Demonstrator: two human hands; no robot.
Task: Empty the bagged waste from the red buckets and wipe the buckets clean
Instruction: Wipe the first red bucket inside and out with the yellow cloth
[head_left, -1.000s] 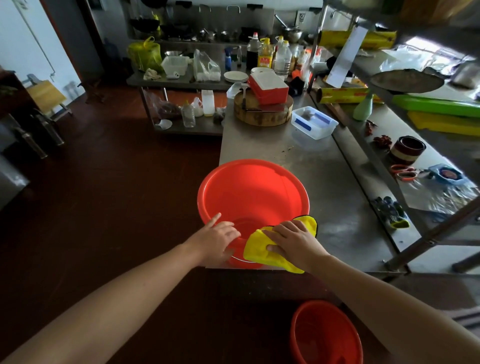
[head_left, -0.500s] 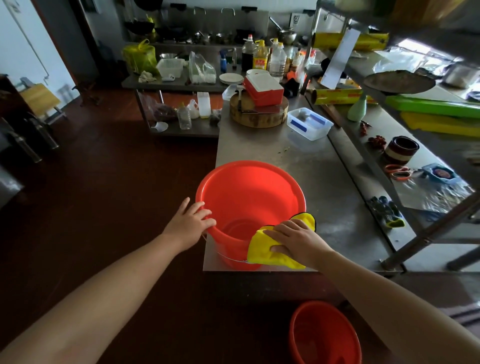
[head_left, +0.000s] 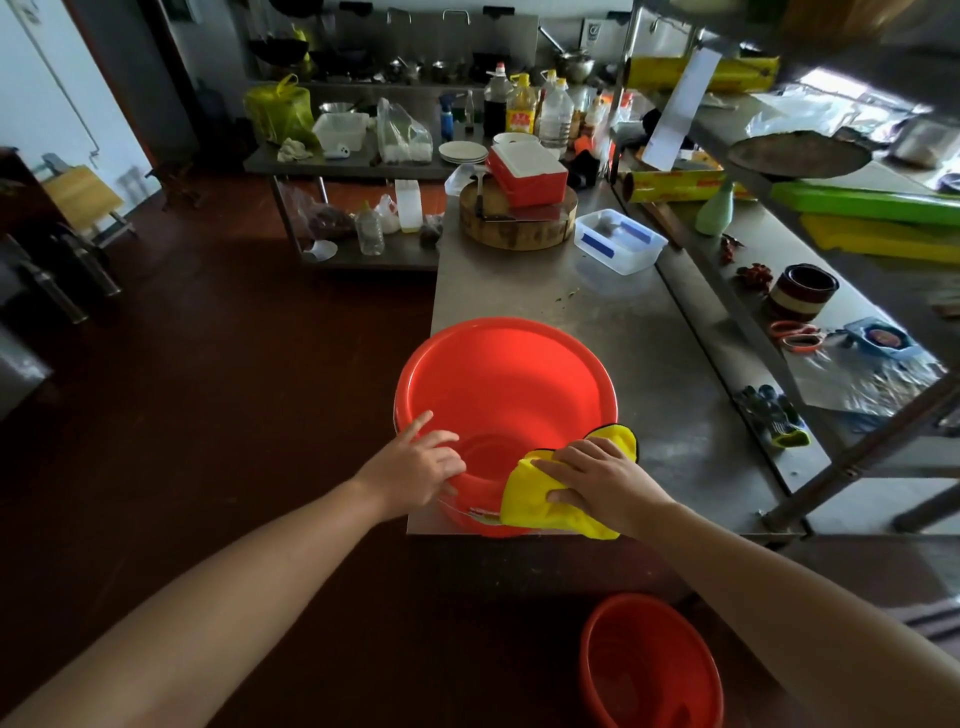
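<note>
A round, glossy red plastic bucket (head_left: 498, 384) sits at the steel tabletop's (head_left: 665, 395) near-left corner; the left hand (head_left: 415, 467) rests on its near rim, fingers spread; the right hand (head_left: 608, 480) clamps a soft yellow cloth (head_left: 530, 501) there; a wooden chopping block (head_left: 519, 228) stands at the far edge; a second red bucket (head_left: 649, 670) is on the floor.

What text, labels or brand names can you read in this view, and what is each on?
Nothing reads clearly enough to quote.
Yellow label on the oil bottle: red print, blurred.
Yellow cling film box: red print, too small.
Sticker on the red bucket, beside the yellow cloth: unreadable.
Wall sign: a logo, blurred.
</note>
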